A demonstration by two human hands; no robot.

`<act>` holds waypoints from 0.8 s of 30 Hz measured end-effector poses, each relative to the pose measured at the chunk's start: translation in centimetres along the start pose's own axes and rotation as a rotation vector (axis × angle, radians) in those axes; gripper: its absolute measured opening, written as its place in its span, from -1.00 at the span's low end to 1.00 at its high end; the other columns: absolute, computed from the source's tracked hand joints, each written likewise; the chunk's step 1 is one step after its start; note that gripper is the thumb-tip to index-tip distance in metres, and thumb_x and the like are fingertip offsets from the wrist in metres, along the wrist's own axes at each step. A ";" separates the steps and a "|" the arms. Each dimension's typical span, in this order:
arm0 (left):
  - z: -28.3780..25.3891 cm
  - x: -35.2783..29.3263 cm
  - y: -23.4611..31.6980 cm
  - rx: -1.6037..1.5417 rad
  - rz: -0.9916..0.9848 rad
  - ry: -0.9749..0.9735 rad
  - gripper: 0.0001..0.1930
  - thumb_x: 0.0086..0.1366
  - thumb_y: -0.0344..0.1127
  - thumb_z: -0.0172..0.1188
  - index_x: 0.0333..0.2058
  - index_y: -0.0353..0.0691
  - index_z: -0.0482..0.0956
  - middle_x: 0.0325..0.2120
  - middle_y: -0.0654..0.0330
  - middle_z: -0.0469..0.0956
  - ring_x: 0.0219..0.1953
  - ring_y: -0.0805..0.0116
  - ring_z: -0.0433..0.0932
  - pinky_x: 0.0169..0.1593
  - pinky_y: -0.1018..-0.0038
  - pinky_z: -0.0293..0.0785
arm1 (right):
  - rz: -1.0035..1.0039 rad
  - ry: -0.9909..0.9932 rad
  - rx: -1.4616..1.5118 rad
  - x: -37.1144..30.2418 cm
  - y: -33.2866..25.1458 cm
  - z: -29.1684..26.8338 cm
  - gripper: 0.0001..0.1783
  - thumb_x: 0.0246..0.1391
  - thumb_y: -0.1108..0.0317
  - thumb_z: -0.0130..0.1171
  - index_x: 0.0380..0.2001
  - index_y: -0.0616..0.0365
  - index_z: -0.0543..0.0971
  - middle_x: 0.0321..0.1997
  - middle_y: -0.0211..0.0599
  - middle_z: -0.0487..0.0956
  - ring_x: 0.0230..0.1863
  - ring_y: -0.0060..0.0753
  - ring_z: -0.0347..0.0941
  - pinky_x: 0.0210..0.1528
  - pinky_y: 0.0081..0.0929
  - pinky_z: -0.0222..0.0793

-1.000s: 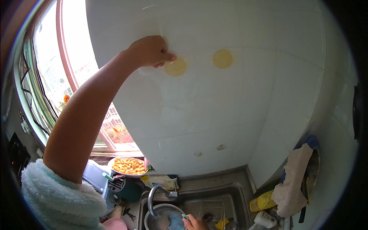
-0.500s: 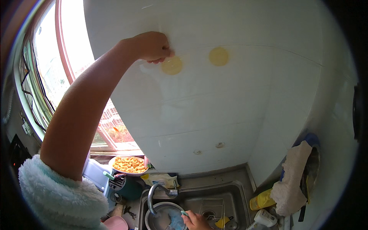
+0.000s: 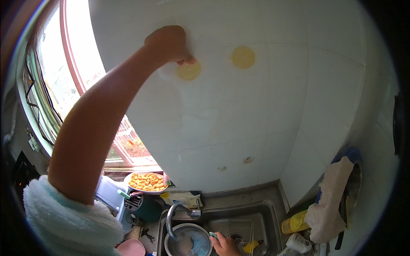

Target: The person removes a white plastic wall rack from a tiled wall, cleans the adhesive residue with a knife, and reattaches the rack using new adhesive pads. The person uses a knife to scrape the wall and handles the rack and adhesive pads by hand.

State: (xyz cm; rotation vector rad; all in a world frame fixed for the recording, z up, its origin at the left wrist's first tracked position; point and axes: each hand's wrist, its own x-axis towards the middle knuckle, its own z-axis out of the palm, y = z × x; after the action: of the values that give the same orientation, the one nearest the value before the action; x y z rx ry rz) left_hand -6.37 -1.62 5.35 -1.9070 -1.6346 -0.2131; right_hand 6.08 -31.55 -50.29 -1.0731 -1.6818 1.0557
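Left grip: the left grip [image 3: 168, 44] is raised to the pale tiled wall [image 3: 222, 102], fingers curled in together, back of the hand toward the camera; whether anything is pinched inside cannot be told.
Near yellow disc: this round yellow disc [image 3: 188, 72] lies on the wall right under the left fingertips, its upper edge partly covered by them.
Far yellow disc: a second yellow disc [image 3: 243, 57] sits on the wall to the right, in full view.
Right grip: the right grip [image 3: 226, 245] is low in the sink area, thumb and finger clamped on a small pale-green piece [image 3: 212, 234]; most of that piece is hidden, and the lower edge cuts off the wrist.
Basin: the round basin [image 3: 167, 242] stands in the sink [image 3: 270, 215] just left of the right grip, its near side out of frame; a blue, cloth-like thing [image 3: 200, 245] inside is hard to make out.
Faucet: its curved spout [image 3: 169, 219] covers part of the basin's rim.
Sink floor: a yellow object [image 3: 251, 246] beside the wire rack [image 3: 240, 226] is too small to identify.
Left sleeve: the fluffy sleeve [image 3: 70, 217] hides some of the table's left end.
Window: glare washes out much of the window [image 3: 79, 25].
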 end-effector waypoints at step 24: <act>3.7 -4.0 -4.0 -0.453 -0.058 -0.022 -0.59 0.22 0.00 0.53 -0.58 -0.15 0.64 -0.71 0.30 0.57 -0.65 0.54 0.52 -0.47 0.48 0.41 | 0.045 -0.019 -0.062 -0.7 1.5 1.7 -0.71 0.44 0.15 0.13 0.08 0.01 0.59 -0.41 0.09 0.66 -0.38 0.29 0.63 -0.43 0.08 0.47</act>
State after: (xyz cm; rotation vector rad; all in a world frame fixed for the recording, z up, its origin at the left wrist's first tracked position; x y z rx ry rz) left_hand -11.93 -2.76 1.79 -2.1933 -1.7679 -0.6341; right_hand 5.05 -32.17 -52.30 -1.1490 -1.7219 1.0513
